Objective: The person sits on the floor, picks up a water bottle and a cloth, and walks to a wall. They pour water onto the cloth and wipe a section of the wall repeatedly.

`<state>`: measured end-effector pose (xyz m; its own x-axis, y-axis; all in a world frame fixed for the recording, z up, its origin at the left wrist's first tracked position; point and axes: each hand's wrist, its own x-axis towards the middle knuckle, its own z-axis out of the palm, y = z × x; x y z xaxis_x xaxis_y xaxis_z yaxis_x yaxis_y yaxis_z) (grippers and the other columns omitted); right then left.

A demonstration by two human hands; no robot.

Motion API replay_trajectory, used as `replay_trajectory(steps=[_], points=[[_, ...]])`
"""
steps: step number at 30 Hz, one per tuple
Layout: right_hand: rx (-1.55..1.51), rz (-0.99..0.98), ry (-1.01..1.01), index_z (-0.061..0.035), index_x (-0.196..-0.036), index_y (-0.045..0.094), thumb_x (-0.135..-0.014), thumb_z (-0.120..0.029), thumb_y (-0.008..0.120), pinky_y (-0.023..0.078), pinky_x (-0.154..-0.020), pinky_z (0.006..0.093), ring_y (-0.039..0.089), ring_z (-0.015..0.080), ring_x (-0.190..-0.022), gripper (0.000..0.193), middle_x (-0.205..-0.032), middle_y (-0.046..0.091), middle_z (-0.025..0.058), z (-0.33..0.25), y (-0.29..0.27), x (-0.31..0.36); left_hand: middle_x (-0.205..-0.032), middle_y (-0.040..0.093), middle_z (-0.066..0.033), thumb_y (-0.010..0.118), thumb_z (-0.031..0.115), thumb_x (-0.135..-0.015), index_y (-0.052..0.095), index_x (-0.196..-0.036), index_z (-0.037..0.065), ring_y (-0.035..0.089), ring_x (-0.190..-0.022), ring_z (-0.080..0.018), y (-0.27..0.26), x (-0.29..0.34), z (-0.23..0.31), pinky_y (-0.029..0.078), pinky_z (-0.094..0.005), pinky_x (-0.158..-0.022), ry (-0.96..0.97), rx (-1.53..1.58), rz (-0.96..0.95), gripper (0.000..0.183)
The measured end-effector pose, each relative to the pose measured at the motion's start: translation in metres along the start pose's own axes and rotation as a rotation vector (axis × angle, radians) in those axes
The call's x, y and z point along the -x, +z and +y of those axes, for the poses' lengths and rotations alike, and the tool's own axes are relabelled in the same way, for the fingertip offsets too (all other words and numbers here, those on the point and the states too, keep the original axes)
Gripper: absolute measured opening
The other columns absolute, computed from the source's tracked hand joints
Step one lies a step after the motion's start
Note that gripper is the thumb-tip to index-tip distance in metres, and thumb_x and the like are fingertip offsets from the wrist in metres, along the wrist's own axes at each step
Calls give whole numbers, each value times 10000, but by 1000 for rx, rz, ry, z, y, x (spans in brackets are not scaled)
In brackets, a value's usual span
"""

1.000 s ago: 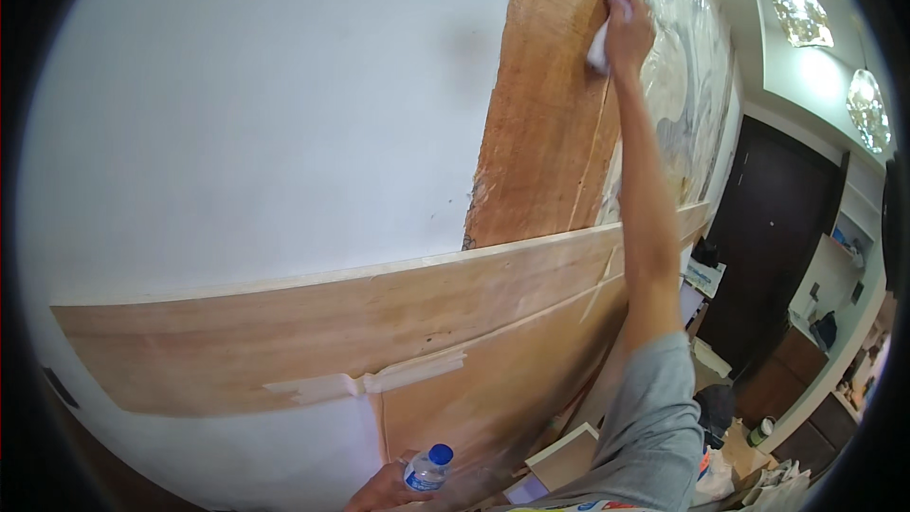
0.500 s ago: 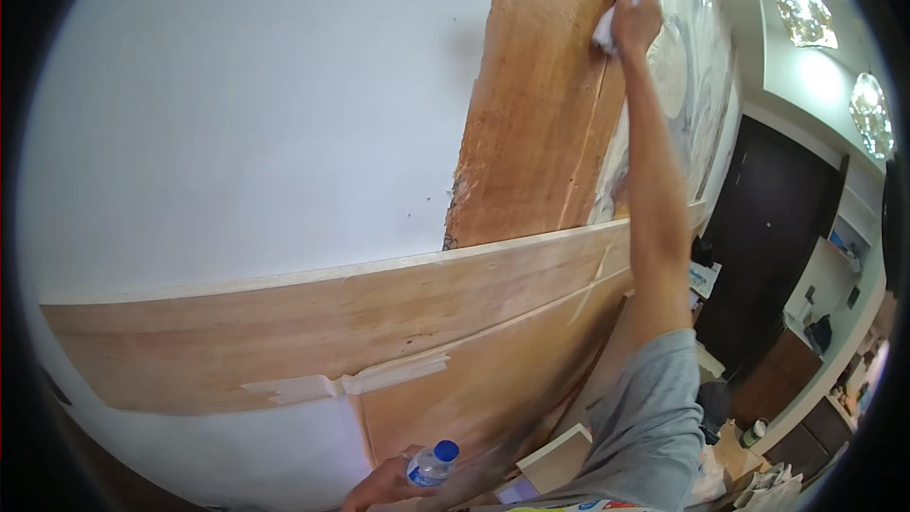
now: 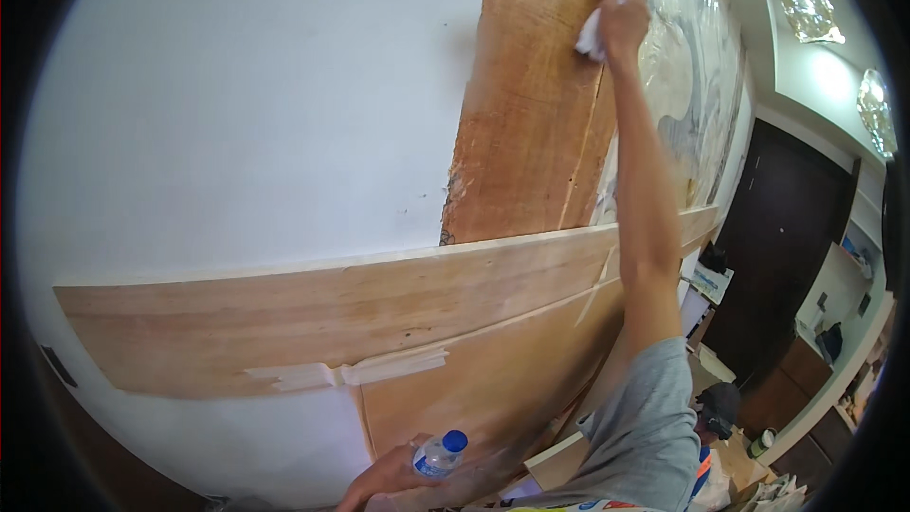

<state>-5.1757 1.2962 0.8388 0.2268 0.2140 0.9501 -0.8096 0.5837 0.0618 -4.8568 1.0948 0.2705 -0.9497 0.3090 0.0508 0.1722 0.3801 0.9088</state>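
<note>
My right hand (image 3: 626,24), at the end of a raised arm, presses a white cloth (image 3: 591,36) against a brown wooden panel (image 3: 521,133) on the wall. The panel has a ragged left edge beside the white wall (image 3: 265,114). Low down, my left hand (image 3: 393,474) is wrapped round a small clear plastic bottle (image 3: 438,457) with a blue cap, held upright and tilted a little. Part of the left hand's fingers is hidden behind the bottle.
A long wooden board (image 3: 332,318) runs across below the panel, with strips of masking tape (image 3: 346,373) on it. Clear plastic sheeting (image 3: 697,66) covers a picture at right. Beyond are a dark door (image 3: 777,228), glass pendant lamps (image 3: 808,8), and another person in a dark cap (image 3: 720,408).
My right hand with the cloth has shifted slightly left and down across the panel. The view has turned a little, and more of the other person now shows at lower right.
</note>
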Motion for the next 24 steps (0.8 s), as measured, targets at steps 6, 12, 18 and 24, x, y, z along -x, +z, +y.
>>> replay_trajectory(steps=[6,12,18,24], points=[[-8,10,-167,-68,-1099,711,-936,-323,610,500,-872,441,660,389,-985,319,-1033,701,200,-47,23,47,-1190,646,-135,893,363,-711,513,-1330,48,627,-1101,-265,4,15,-1,480,-353,-971,-69,2,31,791],[-64,31,102,-65,-1094,707,-953,-310,579,510,-856,438,660,393,-992,311,-1036,698,207,-53,7,-4,-1174,639,-132,899,379,-705,534,-1312,39,623,-1089,-264,12,24,-40,482,-360,-975,-5,49,151,786],[-142,-2,-147,-111,-1073,731,-925,-308,587,515,-796,424,660,377,-912,285,-984,702,178,-67,2,88,-1200,622,-146,885,371,-725,522,-1314,11,612,-1110,-260,-5,37,-23,474,-349,-977,-57,-1,94,780],[70,65,-77,-127,-1092,731,-935,-291,556,510,-817,445,663,354,-899,286,-991,715,139,-56,18,-2,-1203,606,-146,893,400,-704,528,-1315,20,603,-1118,-277,-6,30,-9,463,-348,-991,-67,47,76,807]])
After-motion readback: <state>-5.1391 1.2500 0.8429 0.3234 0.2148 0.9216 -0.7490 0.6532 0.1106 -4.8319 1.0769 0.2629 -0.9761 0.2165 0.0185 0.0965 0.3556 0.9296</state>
